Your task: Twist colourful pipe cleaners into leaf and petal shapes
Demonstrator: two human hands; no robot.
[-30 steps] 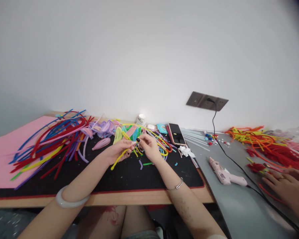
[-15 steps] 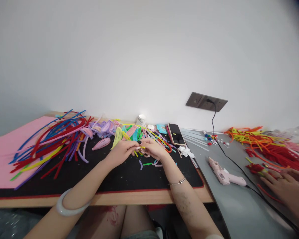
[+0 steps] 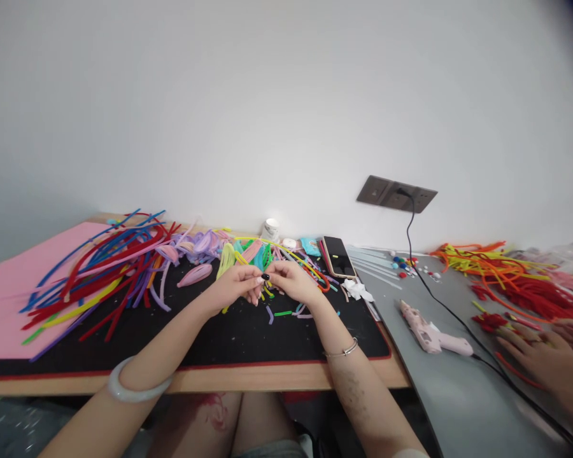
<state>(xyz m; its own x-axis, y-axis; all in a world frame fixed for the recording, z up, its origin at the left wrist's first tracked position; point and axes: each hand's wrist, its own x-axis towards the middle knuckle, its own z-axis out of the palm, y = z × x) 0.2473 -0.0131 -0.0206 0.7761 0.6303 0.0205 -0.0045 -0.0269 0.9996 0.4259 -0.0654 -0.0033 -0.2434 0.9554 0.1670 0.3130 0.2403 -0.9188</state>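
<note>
Above the black mat point(image 3: 277, 343), my left hand point(image 3: 239, 285) and my right hand point(image 3: 291, 281) meet at the fingertips. Both are closed in a pinch around a short yellow pipe cleaner point(image 3: 268, 293), mostly covered by the fingers. Just behind them lie a pale yellow bundle of pipe cleaners point(image 3: 226, 259) and pink, teal and green ones. In front of my right hand are cut bits, among them a green piece point(image 3: 282, 313) and a purple piece point(image 3: 270, 315).
Loose red and blue pipe cleaners point(image 3: 124, 254) cover a pink sheet point(image 3: 4, 312) at left. A paper cup point(image 3: 270, 229), a phone point(image 3: 338, 257) and crumpled tissue point(image 3: 358, 290) stand behind. At right lie a corded glue gun point(image 3: 432, 331), pompoms point(image 3: 403, 264) and a co-worker's hands point(image 3: 539, 356).
My fingertips have drawn together and the yellow piece between them is now more hidden. The co-worker's hands have shifted slightly.
</note>
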